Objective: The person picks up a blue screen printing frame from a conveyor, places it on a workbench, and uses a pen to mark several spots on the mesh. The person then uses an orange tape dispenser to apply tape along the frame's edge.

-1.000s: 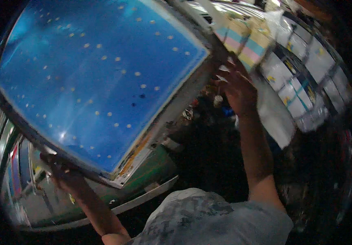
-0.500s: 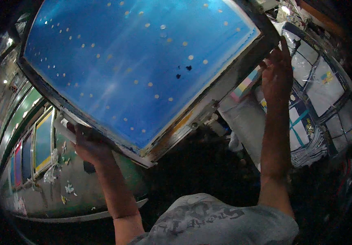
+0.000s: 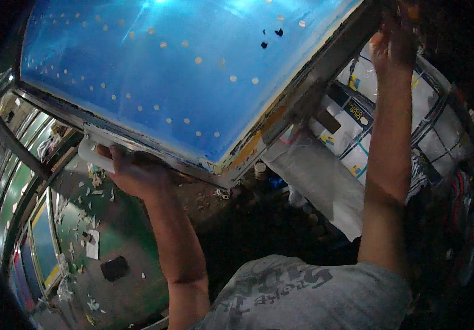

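Observation:
A large screen printing frame point(image 3: 297, 113) with a translucent blue mesh point(image 3: 154, 71) is held up and tilted in front of me, its near corner pointing down. Pale dots and a few dark blotches mark the mesh. My left hand point(image 3: 140, 173) is closed at the lower left side, its fingers round a white handle point(image 3: 91, 153) on the frame. Up at the far right, my right hand point(image 3: 395, 48) grips the frame's right side; its fingers are partly lost in shadow. The frame's top runs out of view.
Under the left side lies a green table point(image 3: 132, 231) strewn with paper scraps, a black pad point(image 3: 115, 268) and a white tag point(image 3: 92, 245). Coloured framed screens point(image 3: 42, 239) stand at the left edge. On the right are wrapped stacks point(image 3: 352, 118) and a grey-white sheet point(image 3: 319, 170).
The frame and both hands have shifted upward in view, the right hand also rightward. More of the littered table and of the wrapped stacks shows beneath the frame.

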### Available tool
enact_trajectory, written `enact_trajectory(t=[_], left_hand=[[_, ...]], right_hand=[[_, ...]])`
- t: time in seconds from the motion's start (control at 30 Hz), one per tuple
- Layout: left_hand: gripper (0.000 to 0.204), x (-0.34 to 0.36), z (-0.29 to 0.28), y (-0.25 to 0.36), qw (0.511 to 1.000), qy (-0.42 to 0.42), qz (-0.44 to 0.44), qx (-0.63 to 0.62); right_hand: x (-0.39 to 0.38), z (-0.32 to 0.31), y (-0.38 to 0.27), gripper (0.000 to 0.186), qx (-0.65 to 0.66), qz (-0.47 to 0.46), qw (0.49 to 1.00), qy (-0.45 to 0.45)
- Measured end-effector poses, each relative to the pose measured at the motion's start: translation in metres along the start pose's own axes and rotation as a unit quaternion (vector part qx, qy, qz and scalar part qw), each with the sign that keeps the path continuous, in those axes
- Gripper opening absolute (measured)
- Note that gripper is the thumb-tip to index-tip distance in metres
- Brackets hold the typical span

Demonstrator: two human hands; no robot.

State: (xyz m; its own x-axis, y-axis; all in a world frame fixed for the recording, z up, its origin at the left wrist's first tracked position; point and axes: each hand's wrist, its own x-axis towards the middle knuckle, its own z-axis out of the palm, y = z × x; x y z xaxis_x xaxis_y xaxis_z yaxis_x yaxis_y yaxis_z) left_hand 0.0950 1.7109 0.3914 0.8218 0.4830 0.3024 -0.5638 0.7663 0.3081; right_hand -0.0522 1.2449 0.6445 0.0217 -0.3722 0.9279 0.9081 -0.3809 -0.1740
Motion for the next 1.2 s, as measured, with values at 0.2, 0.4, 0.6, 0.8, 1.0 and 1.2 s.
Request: enact_trajectory(t=[0.2, 0.4, 0.6, 0.8, 1.0, 1.2], left_hand=[[0.054, 0.023, 0.02, 0.001, 0.999, -0.029, 0.028, 0.013], [0.057, 0.052, 0.018, -0.015, 0.998, -0.043, 0.027, -0.035], [0.057, 0.04, 0.049, -0.033, 0.99, -0.063, -0.04, -0.119], [0.054, 0.046, 0.069, -0.026, 0.976, 0.013, -0.158, -0.151], [0.046, 0.092, 0.049, -0.123, 0.968, -0.032, -0.191, -0.162], [0.043, 0.143, 0.018, -0.217, 0.95, -0.032, -0.287, -0.116]], right_hand=[[0.034, 0.043, -0.053, 0.058, 0.068, -0.035, 0.997, 0.033], [0.011, 0.079, -0.09, 0.056, 0.074, -0.088, 0.991, -0.063], [0.04, 0.055, -0.123, 0.062, -0.292, -0.207, 0.931, -0.065], [-0.017, 0.119, -0.176, 0.059, -0.22, -0.195, 0.951, 0.095], [-0.064, 0.096, -0.091, 0.049, -0.307, -0.217, 0.908, 0.185], [-0.111, 0.071, -0.022, 0.046, -0.555, -0.383, 0.731, 0.104]])
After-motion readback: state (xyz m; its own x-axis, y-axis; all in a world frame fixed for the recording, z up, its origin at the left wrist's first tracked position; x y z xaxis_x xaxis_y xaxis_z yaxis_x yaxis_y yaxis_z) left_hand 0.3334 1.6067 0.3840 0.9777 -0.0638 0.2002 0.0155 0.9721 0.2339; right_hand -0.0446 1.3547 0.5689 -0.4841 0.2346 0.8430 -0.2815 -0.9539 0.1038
